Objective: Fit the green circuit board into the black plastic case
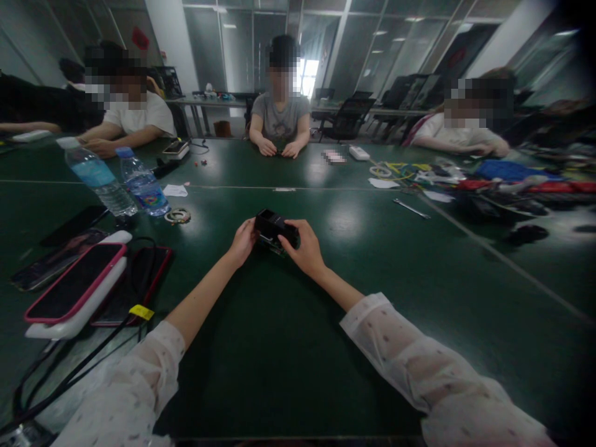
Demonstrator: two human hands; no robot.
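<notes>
Nearest the viewer, two sheer, dotted sleeves (395, 354) flank the green tabletop (298, 354); at left, a phone with a pink rim (77, 282) lies on a white slab (95, 307), with a yellow tag (141, 311) just beside them. Beyond the sleeves, near the middle of the view, a black boxy device (274, 228) is held between the two hands; whether it also rests on the table cannot be told. The left hand (243, 244) pinches its left end, most fingers hidden; the right hand (306, 249) clasps the right end, thumb on the near side, forefinger along the top. The device is judged light and rigid, its smooth casing perhaps slippery; the detailed lower part may be fragile, so the solid ends offer the safest hold. Farther off, two water bottles (144, 186) stand at left and a wrench (410, 209) lies at right. Across the table, a co-worker in a grey shirt (280, 115) holds both hands close together.
</notes>
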